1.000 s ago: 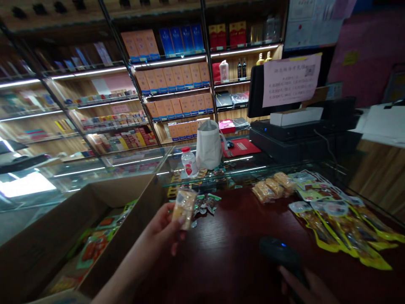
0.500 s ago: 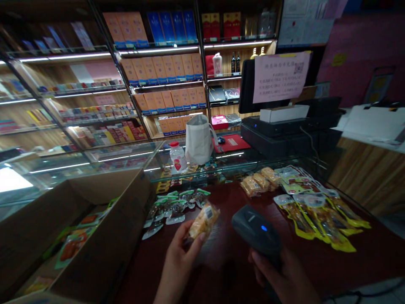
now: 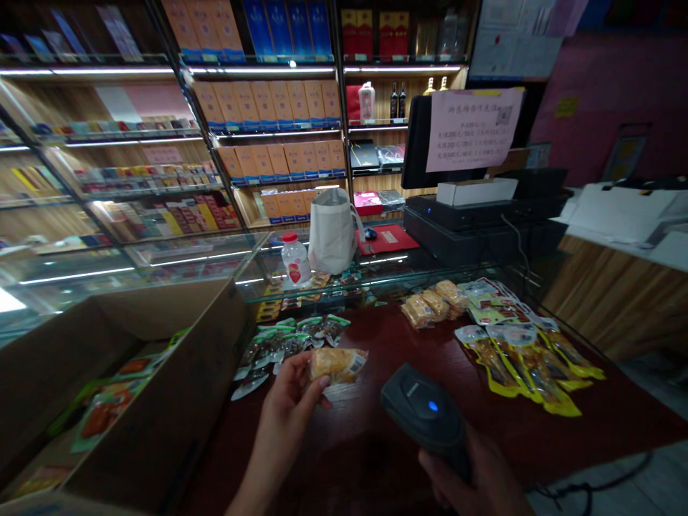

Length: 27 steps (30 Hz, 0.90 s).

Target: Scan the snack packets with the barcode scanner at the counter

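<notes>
From where I stand, the wrapped snack (image 3: 337, 365) is above the bench (image 3: 381, 344), pinched between thumb and fingers of the left hand (image 3: 290, 398), its printed label turned toward the scanner (image 3: 422, 408). The right hand (image 3: 484, 473) is wrapped around that scanner's handle. I'd keep the wrapper smooth and the thumb off the label, squaring it to the scanner's nose. The carton (image 3: 150, 423) walls the left side; yellow-edged packets (image 3: 524, 362) lie to the right. Between them, bare bench leaves decent room for moving.
</notes>
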Motion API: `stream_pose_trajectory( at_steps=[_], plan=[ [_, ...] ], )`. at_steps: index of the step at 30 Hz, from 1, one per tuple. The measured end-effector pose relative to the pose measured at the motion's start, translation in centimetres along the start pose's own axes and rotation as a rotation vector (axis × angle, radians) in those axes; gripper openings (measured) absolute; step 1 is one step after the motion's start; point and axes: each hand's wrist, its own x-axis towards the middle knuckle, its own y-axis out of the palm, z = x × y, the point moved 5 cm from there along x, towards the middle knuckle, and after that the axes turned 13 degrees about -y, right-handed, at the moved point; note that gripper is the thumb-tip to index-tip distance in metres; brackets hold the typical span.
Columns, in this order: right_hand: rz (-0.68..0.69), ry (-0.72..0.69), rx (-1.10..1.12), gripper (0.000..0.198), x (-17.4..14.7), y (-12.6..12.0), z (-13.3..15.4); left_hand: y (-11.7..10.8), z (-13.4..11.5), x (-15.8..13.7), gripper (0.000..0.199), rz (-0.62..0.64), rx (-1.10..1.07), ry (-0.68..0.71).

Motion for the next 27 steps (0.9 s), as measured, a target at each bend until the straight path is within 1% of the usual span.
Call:
stream_pose_trajectory(
  at_steps=[4, 8, 12, 15, 18, 21, 24, 27],
  plan=[
    [0.025, -0.009, -0.006, 0.057, 0.0, -0.2, 0.4, 0.4, -0.1, 0.3, 0.049, 0.016, 0.057, 0.008],
    [-0.024, -0.035, -0.01, 0.048, 0.2, -0.8, 1.1, 0.8, -0.1, 0.6, 0.05, 0.024, 0.093, 0.039],
    [-0.041, -0.015, 0.026, 0.043, 0.2, -1.1, 1.0, 1.4, -0.6, 0.9, 0.048, 0.021, 0.118, 0.066],
    [-0.046, -0.011, 0.026, 0.043, 0.2, -1.5, 0.7, 2.0, -1.2, 0.9, 0.045, 0.014, 0.133, 0.065],
    [-0.087, 0.0, -0.025, 0.046, 0.1, -2.0, 0.2, 2.6, -1.5, 0.9, 0.046, 0.006, 0.148, 0.044],
    [-0.124, -0.03, -0.078, 0.047, 0.1, -2.6, -0.1, 3.3, -1.5, 1.2, 0.051, 0.047, 0.122, 0.017],
    [-0.158, -0.05, -0.09, 0.047, 0.3, -3.1, -0.2, 4.3, -0.9, 2.9, 0.053, 0.11, 0.105, 0.001],
    [-0.182, 0.019, -0.062, 0.049, 0.4, -3.8, -0.8, 6.2, 0.6, 6.5, 0.053, 0.205, 0.119, -0.035]
  ],
)
